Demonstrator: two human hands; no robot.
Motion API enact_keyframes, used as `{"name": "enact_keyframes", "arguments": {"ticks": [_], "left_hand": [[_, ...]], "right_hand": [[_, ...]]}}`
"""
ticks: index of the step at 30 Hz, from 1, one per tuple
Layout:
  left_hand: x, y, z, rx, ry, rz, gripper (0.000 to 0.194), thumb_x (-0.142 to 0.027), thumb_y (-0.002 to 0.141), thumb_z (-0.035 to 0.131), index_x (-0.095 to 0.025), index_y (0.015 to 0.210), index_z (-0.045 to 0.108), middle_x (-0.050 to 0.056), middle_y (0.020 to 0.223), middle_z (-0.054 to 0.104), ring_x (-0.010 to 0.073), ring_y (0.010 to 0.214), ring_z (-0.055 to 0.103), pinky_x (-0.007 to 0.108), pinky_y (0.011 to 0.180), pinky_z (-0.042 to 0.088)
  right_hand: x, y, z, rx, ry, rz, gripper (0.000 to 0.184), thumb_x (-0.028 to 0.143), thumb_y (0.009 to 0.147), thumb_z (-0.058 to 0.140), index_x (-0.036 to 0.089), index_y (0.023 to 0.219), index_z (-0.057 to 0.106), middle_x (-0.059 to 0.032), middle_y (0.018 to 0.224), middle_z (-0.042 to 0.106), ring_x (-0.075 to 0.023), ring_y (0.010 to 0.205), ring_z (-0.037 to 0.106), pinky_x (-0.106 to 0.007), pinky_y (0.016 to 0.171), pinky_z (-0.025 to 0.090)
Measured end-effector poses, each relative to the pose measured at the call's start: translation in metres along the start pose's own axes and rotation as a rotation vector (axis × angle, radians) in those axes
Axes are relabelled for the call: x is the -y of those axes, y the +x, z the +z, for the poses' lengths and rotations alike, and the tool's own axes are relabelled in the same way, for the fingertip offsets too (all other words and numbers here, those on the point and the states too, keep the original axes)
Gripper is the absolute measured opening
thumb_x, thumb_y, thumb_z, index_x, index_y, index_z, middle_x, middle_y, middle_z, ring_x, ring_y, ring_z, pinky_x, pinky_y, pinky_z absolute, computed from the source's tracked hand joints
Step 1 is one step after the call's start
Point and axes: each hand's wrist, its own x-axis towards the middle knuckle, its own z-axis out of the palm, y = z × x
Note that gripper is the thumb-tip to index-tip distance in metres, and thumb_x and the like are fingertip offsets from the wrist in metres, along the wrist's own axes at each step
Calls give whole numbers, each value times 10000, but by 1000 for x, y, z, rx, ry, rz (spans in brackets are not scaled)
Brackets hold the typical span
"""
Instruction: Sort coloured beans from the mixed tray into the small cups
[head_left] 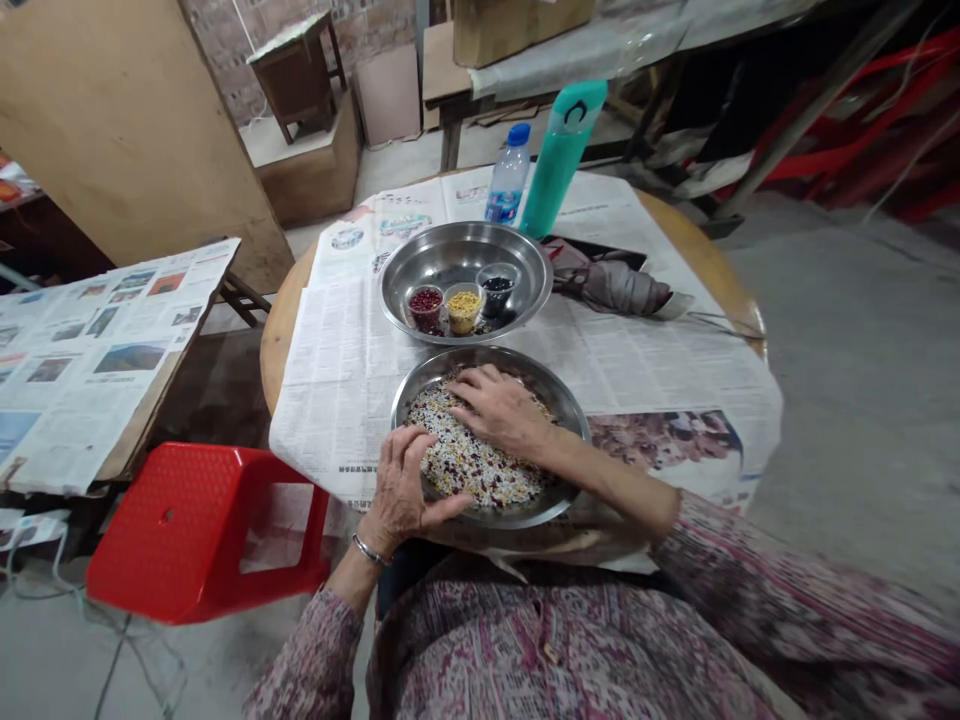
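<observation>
A steel basin (pixel 551 512) close to my body holds mixed grains and beans (pixel 480 465), white, yellow, dark red and black. My right hand (pixel 504 408) lies over the far part of the mix with its fingers spread, the tips touching the grains. At the basin's left rim rests my left hand (pixel 401 490), fingers apart and thumb stretched along the near side. Behind it a second steel basin (pixel 450 245) contains three clear cups: one of red beans (pixel 425 303), one of yellow kernels (pixel 463 303) and one of black beans (pixel 496 288).
Newspaper (pixel 322 380) covers the round table (pixel 279 345). At its back stand a water bottle (pixel 509 175) and a teal bottle (pixel 564 160), near a folded umbrella (pixel 607 282). A red stool (pixel 172 530) and another newspaper-covered table (pixel 97 350) are to the left.
</observation>
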Motion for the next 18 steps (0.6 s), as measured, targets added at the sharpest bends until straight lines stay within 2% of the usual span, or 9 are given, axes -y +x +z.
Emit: {"name": "enact_keyframes", "arguments": {"ticks": [3,6,9,12,15,18], "left_hand": [[0,0,0,-15,3,0,755,-620,828,636,-162,1367,370,164,1243,490,307,1189,496,497,1016,454],[0,0,0,-21,5,11,771,-637,826,626,-160,1373,366,166,1247,486,310,1198,491,500,1023,447],[0,0,-1,0,8,17,748,-639,833,612,-162,1362,384,162,1240,494,310,1196,494,498,1020,451],[0,1,-2,16,16,14,725,-621,839,617,-161,1353,395,159,1228,501,307,1190,496,495,1019,455],[-1,1,-3,17,10,16,713,-599,837,633,-158,1346,401,159,1223,510,303,1182,501,497,1019,455],[-2,2,-3,16,3,23,699,-591,830,650,-149,1320,417,159,1218,513,301,1178,502,497,1023,454]], "right_hand": [[23,7,5,64,57,-134,399,401,911,571,152,1217,628,-151,1232,608,-300,1120,488,-441,920,398],[38,1,2,181,189,-297,317,357,847,637,174,1103,676,-116,1159,637,-265,1056,519,-423,916,389],[38,-12,-7,298,280,-448,159,299,797,662,209,923,696,-65,1044,651,-235,1013,524,-405,915,387],[25,-25,-17,333,235,-529,96,273,781,661,208,850,676,-63,1032,637,-239,1013,520,-427,916,390],[1,-33,-22,260,118,-460,70,195,788,612,192,839,660,-84,1013,630,-246,978,528,-427,879,422],[-25,-37,-24,86,73,-240,155,126,830,522,181,891,653,-111,1045,618,-254,1015,534,-407,889,456]]}}
